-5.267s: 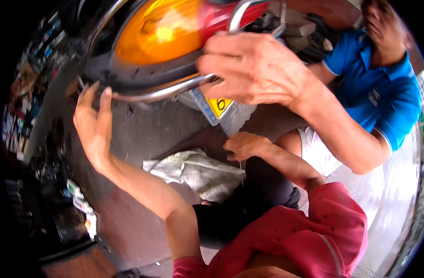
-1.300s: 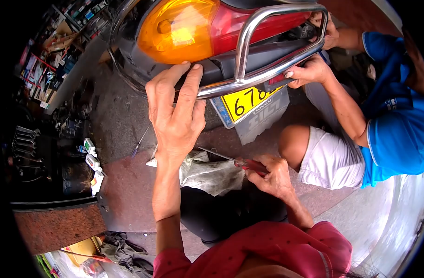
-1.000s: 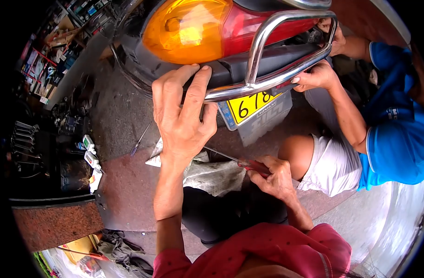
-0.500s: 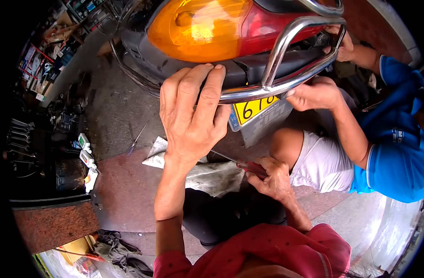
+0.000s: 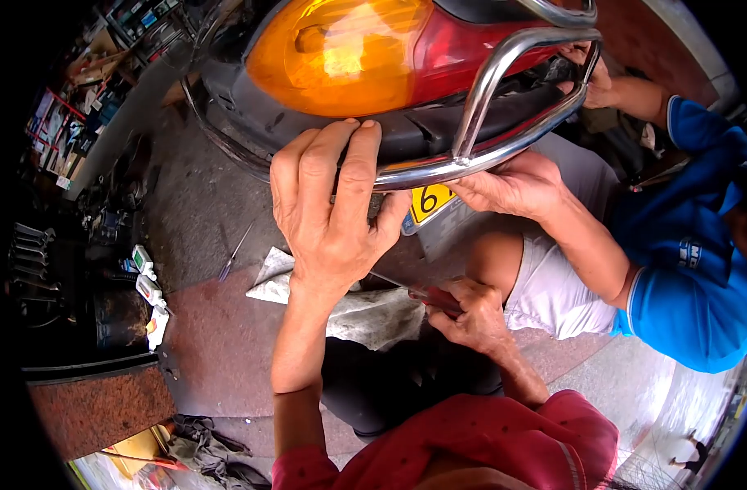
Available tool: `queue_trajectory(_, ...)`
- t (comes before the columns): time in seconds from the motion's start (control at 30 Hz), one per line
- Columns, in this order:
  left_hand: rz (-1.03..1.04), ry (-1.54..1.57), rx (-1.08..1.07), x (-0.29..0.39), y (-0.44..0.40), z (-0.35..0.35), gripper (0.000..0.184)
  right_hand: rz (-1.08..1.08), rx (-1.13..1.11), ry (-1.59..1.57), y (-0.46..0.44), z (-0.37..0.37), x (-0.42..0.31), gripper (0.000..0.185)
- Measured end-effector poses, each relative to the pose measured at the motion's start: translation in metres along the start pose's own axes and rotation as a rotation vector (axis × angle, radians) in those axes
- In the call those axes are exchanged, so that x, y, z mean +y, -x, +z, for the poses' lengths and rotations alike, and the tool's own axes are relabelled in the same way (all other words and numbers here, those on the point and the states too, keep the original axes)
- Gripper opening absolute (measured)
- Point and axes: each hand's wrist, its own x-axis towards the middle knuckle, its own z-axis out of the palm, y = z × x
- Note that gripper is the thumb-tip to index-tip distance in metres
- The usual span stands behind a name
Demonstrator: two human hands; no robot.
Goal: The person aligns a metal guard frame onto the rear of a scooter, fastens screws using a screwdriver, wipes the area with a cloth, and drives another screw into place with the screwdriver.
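Note:
My left hand (image 5: pixel 324 200) is wrapped over a chrome rail (image 5: pixel 422 173), thumb below it, fingertips resting against the black trim (image 5: pixel 402 135). Above that trim sits a large orange and red tail light (image 5: pixel 349 57). Lower down, my right hand (image 5: pixel 475 314) is closed round the red handle of a screwdriver (image 5: pixel 434 300); its thin shaft points left. Partly hidden under the rail is a yellow number plate (image 5: pixel 429 202). Another person's hand (image 5: pixel 516 184) supports the rail from below, and that person's other hand (image 5: pixel 594 77) is at its far right end.
A co-worker in a blue shirt (image 5: pixel 692 245) crouches at the right. On the floor lie a stained white cloth (image 5: pixel 373 314) and another screwdriver (image 5: pixel 226 268). Several wrenches (image 5: pixel 32 253) and white bottles (image 5: pixel 149 290) stand at the left.
The tail light and chrome rail have shifted slightly left and down, my left hand with them. The co-worker's nearer hand has slid left under the rail, covering more of the number plate.

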Motion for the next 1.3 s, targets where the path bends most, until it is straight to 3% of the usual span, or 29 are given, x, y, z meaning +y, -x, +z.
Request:
queue_trajectory(0.37, -0.081, 0.022, -0.055, 0.008, -0.002, -0.004, 0.052, -0.063, 0.022, -0.021, 0.002, -0.002, 0.004, 0.03)
queue_trajectory(0.5, -0.202, 0.05, 0.05, 0.015, 0.011, -0.003, 0.054, -0.065, 0.008, -0.014, 0.002, -0.007, 0.005, 0.03)
queue_trajectory(0.6, -0.326, 0.092, 0.162, 0.027, 0.033, -0.006, 0.042, 0.011, -0.055, -0.032, 0.005, -0.015, 0.001, 0.029)
queue_trajectory(0.67, -0.614, 0.342, 0.313, 0.04, 0.039, -0.005, 0.032, -0.004, -0.063, -0.015, 0.003, -0.018, 0.0, 0.028)
queue_trajectory(0.73, -1.07, 0.879, 0.47, 0.056, 0.041, -0.002, 0.023, -0.031, -0.06, -0.004, 0.001, -0.017, 0.0, 0.027)
queue_trajectory(0.77, -1.239, 1.012, 0.486, 0.06, 0.039, 0.006, 0.015, -0.05, -0.052, 0.0, 0.0, -0.015, 0.002, 0.027)
queue_trajectory(0.8, -1.382, 1.377, 0.523, 0.056, 0.052, 0.018, 0.018, -0.068, -0.043, 0.004, -0.002, -0.012, 0.003, 0.026)
queue_trajectory(0.87, -1.547, 1.654, 0.641, 0.041, 0.066, 0.041, 0.024, -0.066, -0.052, -0.014, -0.002, -0.01, 0.003, 0.026)
queue_trajectory(0.93, -1.43, 1.742, 0.606, 0.029, 0.063, 0.043, 0.029, -0.086, -0.053, -0.025, -0.004, -0.01, 0.006, 0.027)
queue_trajectory(1.07, -1.342, 1.519, 0.484, 0.032, 0.052, 0.033, 0.025, -0.057, -0.076, -0.013, 0.002, -0.01, 0.002, 0.028)
queue_trajectory(1.1, -1.448, 1.386, 0.461, 0.037, 0.043, 0.028, 0.02, -0.033, -0.079, -0.007, 0.002, -0.008, 0.001, 0.029)
queue_trajectory(1.3, -1.394, 0.923, 0.198, 0.055, 0.062, -0.001, 0.006, 0.073, -0.27, 0.111, -0.004, 0.0, -0.002, 0.038)
